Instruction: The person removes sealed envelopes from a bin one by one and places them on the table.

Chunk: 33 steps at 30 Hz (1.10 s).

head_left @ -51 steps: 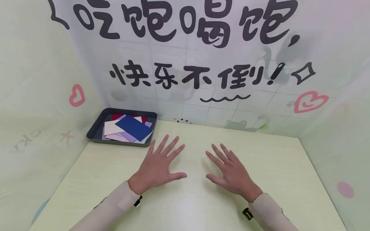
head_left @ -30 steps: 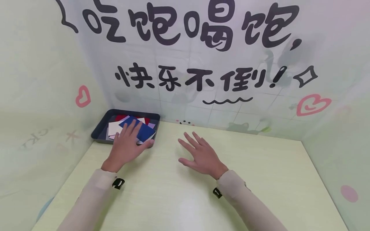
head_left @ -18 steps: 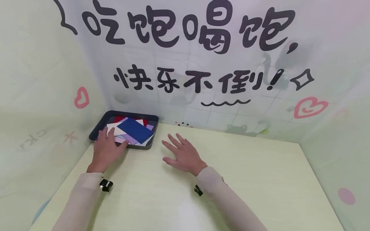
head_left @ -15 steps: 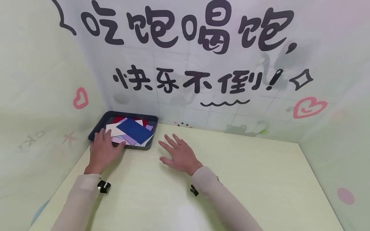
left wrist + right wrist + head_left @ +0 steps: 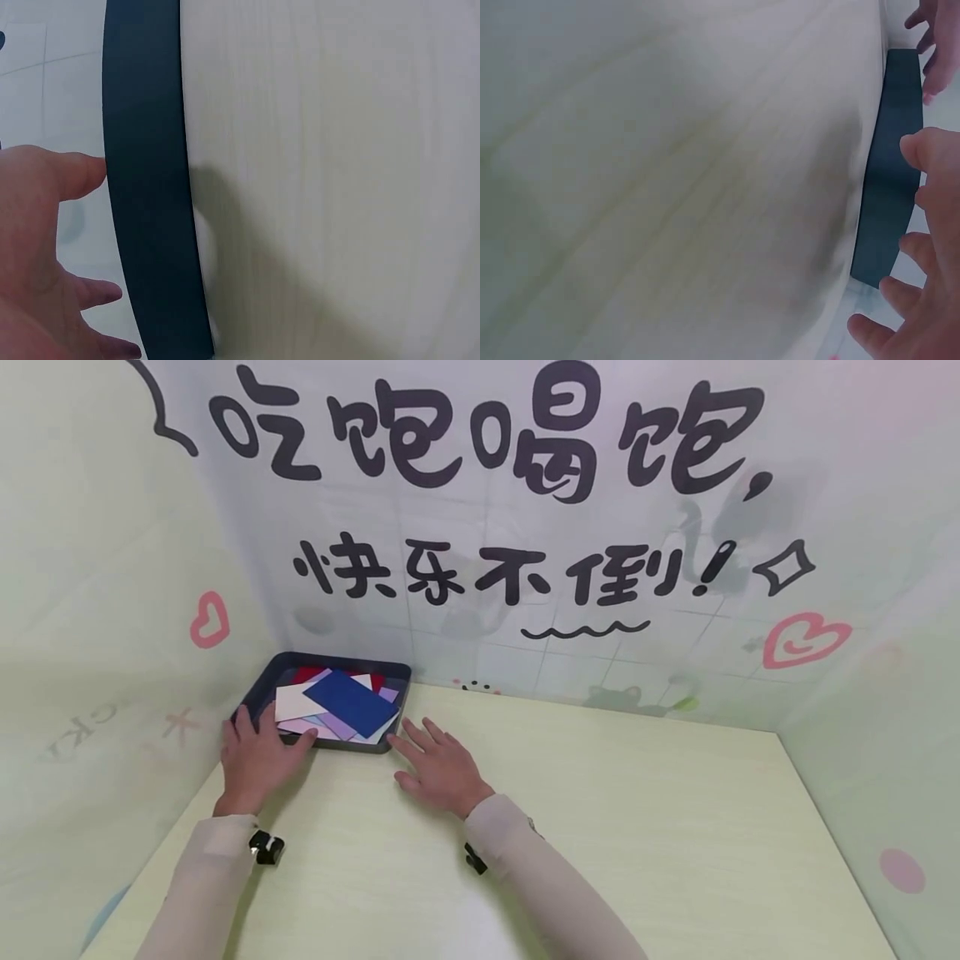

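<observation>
A dark grey tray [image 5: 352,747] stands at the far left of the table, against the back wall. Inside it lie several flat paper-like cards: a blue one [image 5: 351,703] on top, a cream one [image 5: 298,701] beside it, a red one [image 5: 307,674] behind, and lilac ones beneath. My left hand [image 5: 255,760] is at the tray's near left corner, fingers spread, thumb at the front rim. In the left wrist view the thumb tip meets the tray wall [image 5: 150,187]. My right hand [image 5: 444,770] is by the near right corner, fingers spread, its fingertips close to the right rim.
The pale wooden table [image 5: 637,827] extends to the right and toward the front. A printed curtain [image 5: 480,510] rises behind it, with similar sheets [image 5: 900,735] along both sides. Each sleeved wrist carries a small black device [image 5: 267,847].
Both hands have moved left from mid-table to the tray. The left hand passed over the cards to the near left corner; the right hand followed to the right corner. The tray stays about where it was.
</observation>
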Each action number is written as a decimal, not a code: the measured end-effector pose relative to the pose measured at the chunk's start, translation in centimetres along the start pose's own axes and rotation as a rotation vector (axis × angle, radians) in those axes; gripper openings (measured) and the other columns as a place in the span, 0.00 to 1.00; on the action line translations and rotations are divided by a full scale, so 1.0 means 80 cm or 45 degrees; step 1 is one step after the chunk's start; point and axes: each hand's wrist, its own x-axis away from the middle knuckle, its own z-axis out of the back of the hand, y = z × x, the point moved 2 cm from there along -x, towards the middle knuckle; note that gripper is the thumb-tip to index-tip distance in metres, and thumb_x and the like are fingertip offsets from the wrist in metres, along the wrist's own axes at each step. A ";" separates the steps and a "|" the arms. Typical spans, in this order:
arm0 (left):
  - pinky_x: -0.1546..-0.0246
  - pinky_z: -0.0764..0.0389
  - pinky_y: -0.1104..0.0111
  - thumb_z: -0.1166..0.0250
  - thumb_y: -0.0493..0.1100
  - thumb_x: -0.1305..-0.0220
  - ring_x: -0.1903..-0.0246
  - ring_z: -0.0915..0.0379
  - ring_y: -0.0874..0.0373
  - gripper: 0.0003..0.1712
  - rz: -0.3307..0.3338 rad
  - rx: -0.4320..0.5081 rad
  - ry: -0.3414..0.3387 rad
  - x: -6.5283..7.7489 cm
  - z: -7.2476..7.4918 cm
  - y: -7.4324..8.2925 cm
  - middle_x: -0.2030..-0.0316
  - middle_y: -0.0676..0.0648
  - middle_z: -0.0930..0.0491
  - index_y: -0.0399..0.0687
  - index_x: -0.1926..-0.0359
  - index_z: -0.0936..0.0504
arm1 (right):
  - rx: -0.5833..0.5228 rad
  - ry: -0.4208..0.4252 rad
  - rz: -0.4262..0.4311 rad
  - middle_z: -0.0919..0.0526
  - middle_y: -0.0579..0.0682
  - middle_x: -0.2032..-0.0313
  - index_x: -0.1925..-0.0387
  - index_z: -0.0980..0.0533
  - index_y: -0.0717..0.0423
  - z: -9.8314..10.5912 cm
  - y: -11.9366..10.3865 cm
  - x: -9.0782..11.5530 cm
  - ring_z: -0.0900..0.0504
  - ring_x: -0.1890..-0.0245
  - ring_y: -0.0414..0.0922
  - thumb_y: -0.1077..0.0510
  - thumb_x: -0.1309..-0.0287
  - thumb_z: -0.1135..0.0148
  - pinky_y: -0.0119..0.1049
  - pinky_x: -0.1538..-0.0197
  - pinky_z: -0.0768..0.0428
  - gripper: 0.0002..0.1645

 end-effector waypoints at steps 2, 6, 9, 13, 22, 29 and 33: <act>0.42 0.59 0.27 0.45 0.67 0.33 0.32 0.75 0.19 0.54 0.009 0.009 -0.009 0.000 0.000 -0.001 0.30 0.20 0.69 0.29 0.26 0.53 | -0.005 0.026 0.015 0.50 0.47 0.24 0.23 0.46 0.39 0.000 0.000 -0.001 0.49 0.25 0.53 0.40 0.26 0.57 0.43 0.30 0.47 0.35; 0.41 0.61 0.28 0.45 0.70 0.35 0.32 0.79 0.21 0.57 0.033 0.040 -0.044 0.001 -0.001 -0.005 0.30 0.19 0.72 0.32 0.25 0.54 | -0.026 0.049 0.058 0.50 0.46 0.24 0.23 0.44 0.44 0.000 -0.002 -0.003 0.47 0.26 0.52 0.45 0.25 0.56 0.38 0.29 0.50 0.33; 0.41 0.60 0.28 0.45 0.72 0.36 0.32 0.80 0.21 0.59 0.040 0.064 -0.062 0.001 -0.001 -0.007 0.31 0.18 0.74 0.33 0.25 0.55 | -0.038 0.042 0.054 0.50 0.45 0.24 0.24 0.43 0.44 0.000 -0.002 -0.005 0.47 0.26 0.51 0.47 0.25 0.55 0.38 0.30 0.46 0.32; 0.42 0.57 0.28 0.44 0.73 0.37 0.32 0.80 0.21 0.60 0.039 0.084 -0.061 0.001 0.000 -0.007 0.31 0.18 0.74 0.34 0.25 0.55 | -0.015 0.038 0.026 0.50 0.43 0.24 0.24 0.43 0.41 0.000 -0.001 -0.006 0.47 0.26 0.50 0.46 0.25 0.55 0.39 0.33 0.39 0.32; 0.45 0.50 0.26 0.44 0.76 0.40 0.32 0.75 0.21 0.66 0.090 0.075 -0.093 0.004 0.000 -0.003 0.31 0.18 0.75 0.29 0.25 0.58 | -0.006 0.024 0.010 0.50 0.42 0.24 0.24 0.43 0.40 0.004 0.000 -0.001 0.46 0.26 0.49 0.46 0.25 0.55 0.43 0.38 0.31 0.32; 0.48 0.43 0.29 0.41 0.80 0.47 0.38 0.61 0.20 0.73 0.107 0.016 -0.100 0.005 0.001 0.003 0.35 0.17 0.62 0.25 0.27 0.59 | -0.011 0.012 -0.009 0.49 0.42 0.24 0.24 0.42 0.40 0.004 0.002 0.005 0.46 0.26 0.49 0.46 0.25 0.56 0.45 0.37 0.32 0.31; 0.48 0.42 0.30 0.40 0.81 0.49 0.41 0.59 0.21 0.75 0.116 -0.014 -0.106 0.005 0.003 0.007 0.39 0.15 0.58 0.22 0.28 0.58 | -0.015 0.013 -0.022 0.49 0.41 0.24 0.25 0.41 0.40 0.002 0.005 0.009 0.46 0.26 0.48 0.45 0.25 0.55 0.45 0.37 0.33 0.31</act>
